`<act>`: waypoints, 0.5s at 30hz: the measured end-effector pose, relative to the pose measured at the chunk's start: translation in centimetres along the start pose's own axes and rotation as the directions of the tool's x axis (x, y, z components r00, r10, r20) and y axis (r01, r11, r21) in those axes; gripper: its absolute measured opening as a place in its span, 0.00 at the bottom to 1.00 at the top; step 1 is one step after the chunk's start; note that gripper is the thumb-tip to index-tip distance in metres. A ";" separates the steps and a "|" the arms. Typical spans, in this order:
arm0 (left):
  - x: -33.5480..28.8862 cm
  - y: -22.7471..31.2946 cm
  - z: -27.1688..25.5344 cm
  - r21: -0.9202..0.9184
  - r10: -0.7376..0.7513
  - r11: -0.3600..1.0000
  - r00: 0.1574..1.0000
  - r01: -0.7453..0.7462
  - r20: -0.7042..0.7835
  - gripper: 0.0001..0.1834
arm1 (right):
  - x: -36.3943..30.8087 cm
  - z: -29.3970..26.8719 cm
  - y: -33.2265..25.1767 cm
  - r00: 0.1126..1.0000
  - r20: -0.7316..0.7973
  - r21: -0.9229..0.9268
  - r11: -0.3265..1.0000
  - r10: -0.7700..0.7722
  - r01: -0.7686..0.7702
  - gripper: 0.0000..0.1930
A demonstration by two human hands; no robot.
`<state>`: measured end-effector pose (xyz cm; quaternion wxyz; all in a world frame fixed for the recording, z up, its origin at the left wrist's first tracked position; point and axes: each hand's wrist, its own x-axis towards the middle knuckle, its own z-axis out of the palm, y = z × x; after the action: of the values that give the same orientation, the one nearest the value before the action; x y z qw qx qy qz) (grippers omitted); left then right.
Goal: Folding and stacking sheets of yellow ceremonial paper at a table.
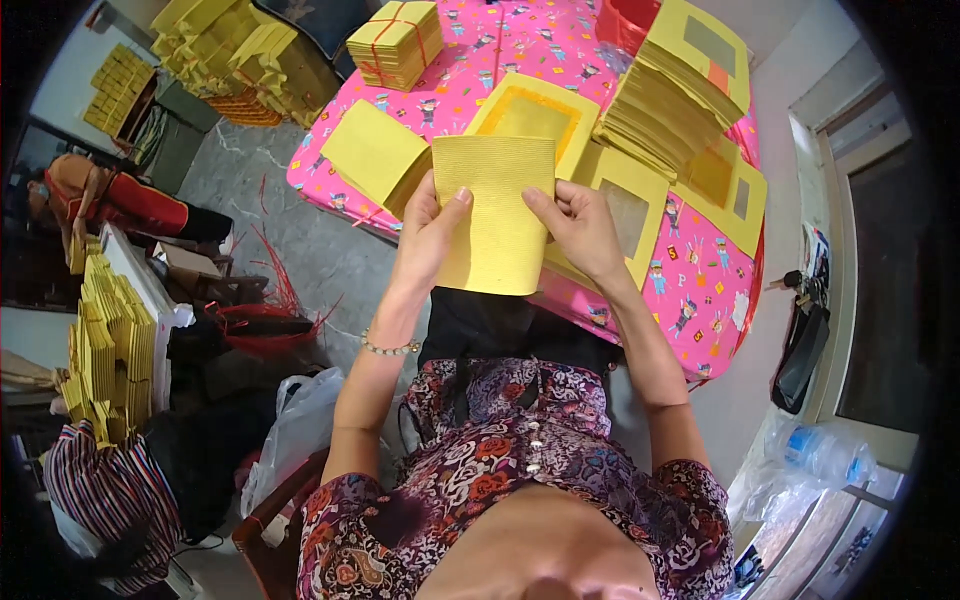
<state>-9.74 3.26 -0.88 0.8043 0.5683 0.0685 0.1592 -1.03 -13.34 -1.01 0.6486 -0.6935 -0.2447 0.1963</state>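
My left hand (pixel 430 225) and my right hand (pixel 585 228) hold a yellow ribbed paper packet (pixel 493 225) upright between them, one at each side edge. Both thumbs press on its near face, and the other fingers are mostly hidden behind it. Whether it is one folded piece or several layers I cannot tell. Just left of it, a small stack of plain yellow paper pieces (pixel 375 150) lies at the table's edge. Behind it is a yellow sheet with an orange-framed panel (pixel 525 112). Close to my right hand, a yellow sheet with a grey window (pixel 628 215) lies flat.
A pink printed cloth covers the table (pixel 690 325). A tall pile of windowed yellow sheets (pixel 660 120) leans at the right, and a red-tied bundle (pixel 397 45) stands at the back. At left, a person (pixel 130 205) bends beside more yellow stacks (pixel 105 350).
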 end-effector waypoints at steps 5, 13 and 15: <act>-0.6 0.0 -1.0 -0.038 0.017 0.999 0.999 -0.018 -0.038 0.18 | -0.3 0.7 -0.2 0.994 0.108 -0.042 0.999 0.031 -0.027 0.16; -1.9 1.0 -3.5 -0.013 0.072 0.997 0.977 -0.076 -0.199 0.16 | 0.2 3.5 0.5 0.980 0.196 -0.115 0.993 0.015 0.008 0.17; -2.1 0.4 -4.4 -0.038 0.107 0.992 0.956 -0.122 -0.275 0.16 | 0.4 4.3 0.8 0.982 0.179 -0.187 0.978 -0.055 0.089 0.17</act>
<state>-13.08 6.57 -2.19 0.7920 0.5219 0.1408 0.2840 -3.17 -9.69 -2.10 0.5608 -0.7245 -0.3430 0.2071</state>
